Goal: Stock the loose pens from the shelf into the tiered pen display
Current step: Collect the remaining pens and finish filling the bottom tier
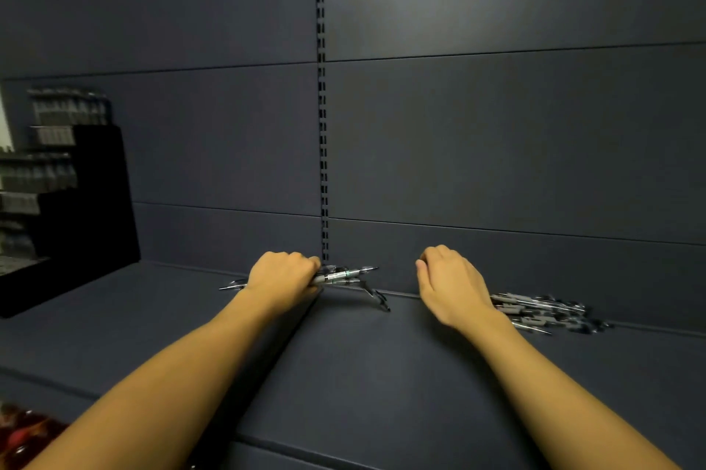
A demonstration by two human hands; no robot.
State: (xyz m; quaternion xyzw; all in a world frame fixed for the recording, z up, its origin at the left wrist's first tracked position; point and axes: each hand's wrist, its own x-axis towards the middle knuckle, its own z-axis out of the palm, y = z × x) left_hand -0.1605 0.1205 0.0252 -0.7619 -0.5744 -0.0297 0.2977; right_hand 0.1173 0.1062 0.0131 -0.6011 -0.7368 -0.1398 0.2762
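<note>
My 2 forearms reach out over the dark shelf (pixel 382 362), which fills the near part of the view. At the far edge of it, where shelf meets back panel, my left hand (pixel 284 280) is clenched around a bundle of pens (pixel 340 275); their long axis runs left to right, tips sticking out on both sides of my fist, and 1 or 2 stray pens (pixel 376 297) lie angled just beside it on the right. My right hand (pixel 450 286) hovers with fingers loosely curled and grasps nothing that I can see. Just behind and right of its wrist lies the heap of loose pens (pixel 546 311), also lying roughly left to right along the back edge.

That heap is nearest my right hand, so I judge the right should gather from it. The tiered pen display (pixel 76 198) stands well apart at the far left, a black stepped stand whose tiers already hold rows of upright pens, blurred so I cannot count them. The bundle must travel left, and my left hand is the nearer one to carry it there.
</note>
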